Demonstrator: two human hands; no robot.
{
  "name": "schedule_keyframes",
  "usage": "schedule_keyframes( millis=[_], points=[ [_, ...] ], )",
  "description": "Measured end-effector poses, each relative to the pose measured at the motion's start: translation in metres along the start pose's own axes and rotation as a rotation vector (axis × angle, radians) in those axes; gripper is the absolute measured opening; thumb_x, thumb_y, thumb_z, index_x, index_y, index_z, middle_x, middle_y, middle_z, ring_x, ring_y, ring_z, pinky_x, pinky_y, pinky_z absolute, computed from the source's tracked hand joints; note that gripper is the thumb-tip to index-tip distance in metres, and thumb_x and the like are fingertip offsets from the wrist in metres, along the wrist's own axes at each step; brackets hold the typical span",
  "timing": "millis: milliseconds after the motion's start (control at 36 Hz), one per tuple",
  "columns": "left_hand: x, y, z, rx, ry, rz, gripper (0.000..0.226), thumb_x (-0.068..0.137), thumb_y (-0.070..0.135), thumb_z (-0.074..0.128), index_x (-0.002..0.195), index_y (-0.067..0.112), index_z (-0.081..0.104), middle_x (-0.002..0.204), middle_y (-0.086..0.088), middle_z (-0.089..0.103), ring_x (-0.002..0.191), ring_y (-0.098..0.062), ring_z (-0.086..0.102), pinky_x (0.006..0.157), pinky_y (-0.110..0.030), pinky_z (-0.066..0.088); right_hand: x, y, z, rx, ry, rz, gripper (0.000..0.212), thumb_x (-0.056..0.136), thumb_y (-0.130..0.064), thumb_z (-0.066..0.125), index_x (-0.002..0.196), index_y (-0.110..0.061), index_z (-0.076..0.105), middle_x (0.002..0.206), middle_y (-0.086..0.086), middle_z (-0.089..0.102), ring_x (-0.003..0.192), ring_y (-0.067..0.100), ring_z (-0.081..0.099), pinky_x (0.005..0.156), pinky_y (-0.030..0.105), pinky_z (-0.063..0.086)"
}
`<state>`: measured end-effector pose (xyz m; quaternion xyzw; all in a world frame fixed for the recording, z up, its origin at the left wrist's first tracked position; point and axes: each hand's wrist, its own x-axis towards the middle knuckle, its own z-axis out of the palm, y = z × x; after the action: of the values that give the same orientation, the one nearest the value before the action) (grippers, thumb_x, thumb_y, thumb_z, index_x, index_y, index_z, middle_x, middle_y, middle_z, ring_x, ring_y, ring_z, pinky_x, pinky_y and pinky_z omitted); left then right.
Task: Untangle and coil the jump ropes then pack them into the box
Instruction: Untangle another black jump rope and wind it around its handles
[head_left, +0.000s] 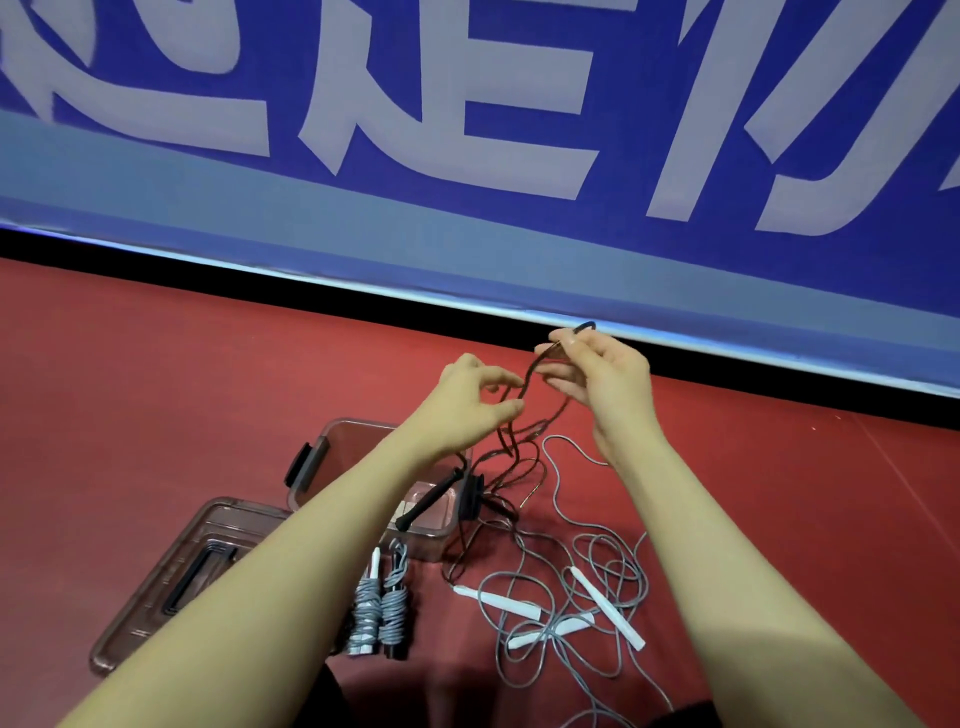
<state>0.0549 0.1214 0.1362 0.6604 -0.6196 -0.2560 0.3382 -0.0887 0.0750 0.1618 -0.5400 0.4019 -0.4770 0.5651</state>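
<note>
Both hands (475, 395) (597, 371) pinch dark rope (511, 441) hanging downward.

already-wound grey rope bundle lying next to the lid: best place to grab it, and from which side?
Take the wound grey rope bundle around its middle, coming from above, fingers closing across its short width. It lies flat on the red floor, lengthwise toward the clear plastic box, with rope wrapped tightly along the handles, so a mid-body grip probably keeps the wraps from slipping. Its left side is partly hidden by the left forearm.
</note>
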Motion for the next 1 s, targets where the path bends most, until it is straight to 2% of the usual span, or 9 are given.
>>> schedule_keyframes(
  millis=[278,417,528,611,694,778,861,917,1000],
  points=[
    [0.006,0.004,0.001,-0.051,0.224,0.073,0.016,0.087,0.028,0.066,0.088,0.015,0.075,0.080,0.002,0.053,0.081,-0.015,0.050,0.073,-0.024,0.033,0.000,-0.015,0.000,0.431,0.008,0.044,0.019,0.099,-0.014,0.047,0.088,-0.008,0.061,0.078,0.006,0.068,0.068,0.016,0.067,0.069,0.029,0.058],
    [0.009,0.008,-0.003,-0.098,0.328,0.058,0.018,0.087,0.026,0.066,0.091,0.012,0.076,0.072,0.005,0.049,0.067,-0.010,0.047,0.062,-0.021,0.032,0.002,0.002,-0.001,-0.054,-0.045,0.089,0.019,0.098,-0.007,0.044,0.092,-0.009,0.063,0.091,0.011,0.067,0.066,0.012,0.062,0.060,0.022,0.052],
    [0.011,0.015,-0.008,-0.162,0.354,0.063,0.015,0.087,0.024,0.067,0.091,0.013,0.076,0.074,0.006,0.053,0.069,-0.009,0.051,0.065,-0.016,0.036,-0.005,0.024,0.000,-0.552,-0.375,0.141,0.025,0.087,0.002,0.056,0.108,-0.009,0.062,0.100,0.011,0.064,0.078,0.018,0.058,0.062,0.024,0.046],
    [0.013,0.019,-0.011,-0.214,0.380,0.058,0.013,0.086,0.025,0.068,0.091,0.014,0.075,0.082,0.003,0.059,0.076,-0.010,0.055,0.068,-0.017,0.039,-0.011,0.032,0.006,-0.652,-0.480,0.149,0.025,0.085,-0.008,0.065,0.109,-0.013,0.064,0.097,0.006,0.063,0.081,0.016,0.058,0.070,0.026,0.047],
    [0.013,0.022,-0.015,-0.277,0.393,0.061,0.014,0.086,0.025,0.068,0.092,0.015,0.075,0.079,0.011,0.059,0.075,-0.001,0.055,0.067,-0.011,0.038,-0.013,0.032,0.010,-0.634,-0.456,0.079,0.004,0.086,-0.013,0.065,0.089,-0.015,0.067,0.083,0.008,0.067,0.072,0.016,0.060,0.066,0.029,0.048],
    [0.010,0.023,-0.018,-0.307,0.361,0.093,0.015,0.090,0.025,0.064,0.093,0.015,0.075,0.076,0.012,0.058,0.074,0.002,0.053,0.068,-0.009,0.037,-0.010,0.031,0.012,-0.601,-0.371,-0.004,0.013,0.088,-0.010,0.062,0.076,-0.015,0.065,0.076,0.010,0.068,0.063,0.015,0.060,0.065,0.035,0.051],
    [0.008,0.021,-0.019,-0.317,0.312,0.057,0.020,0.094,0.017,0.054,0.095,0.008,0.072,0.084,0.003,0.055,0.078,-0.004,0.050,0.075,-0.013,0.038,-0.006,0.025,0.012,-0.416,-0.221,-0.043,0.018,0.091,-0.005,0.056,0.075,-0.009,0.064,0.070,0.005,0.064,0.056,0.010,0.058,0.060,0.025,0.051],
    [0.007,0.018,-0.018,-0.284,0.247,0.010,0.023,0.092,0.009,0.051,0.105,0.011,0.069,0.088,0.005,0.053,0.077,-0.003,0.049,0.068,0.000,0.034,-0.003,0.017,0.011,-0.264,-0.092,-0.049,0.019,0.093,-0.006,0.055,0.076,-0.008,0.064,0.072,0.006,0.065,0.055,0.008,0.059,0.058,0.019,0.051],
    [0.004,0.010,-0.014,-0.183,0.106,-0.008,0.021,0.090,0.012,0.057,0.108,0.016,0.067,0.090,0.005,0.048,0.072,0.001,0.045,0.063,-0.003,0.034,0.000,0.009,0.005,0.000,0.046,-0.002,0.019,0.093,-0.007,0.056,0.076,-0.008,0.065,0.074,0.008,0.068,0.057,0.009,0.063,0.059,0.019,0.053]
  ],
)
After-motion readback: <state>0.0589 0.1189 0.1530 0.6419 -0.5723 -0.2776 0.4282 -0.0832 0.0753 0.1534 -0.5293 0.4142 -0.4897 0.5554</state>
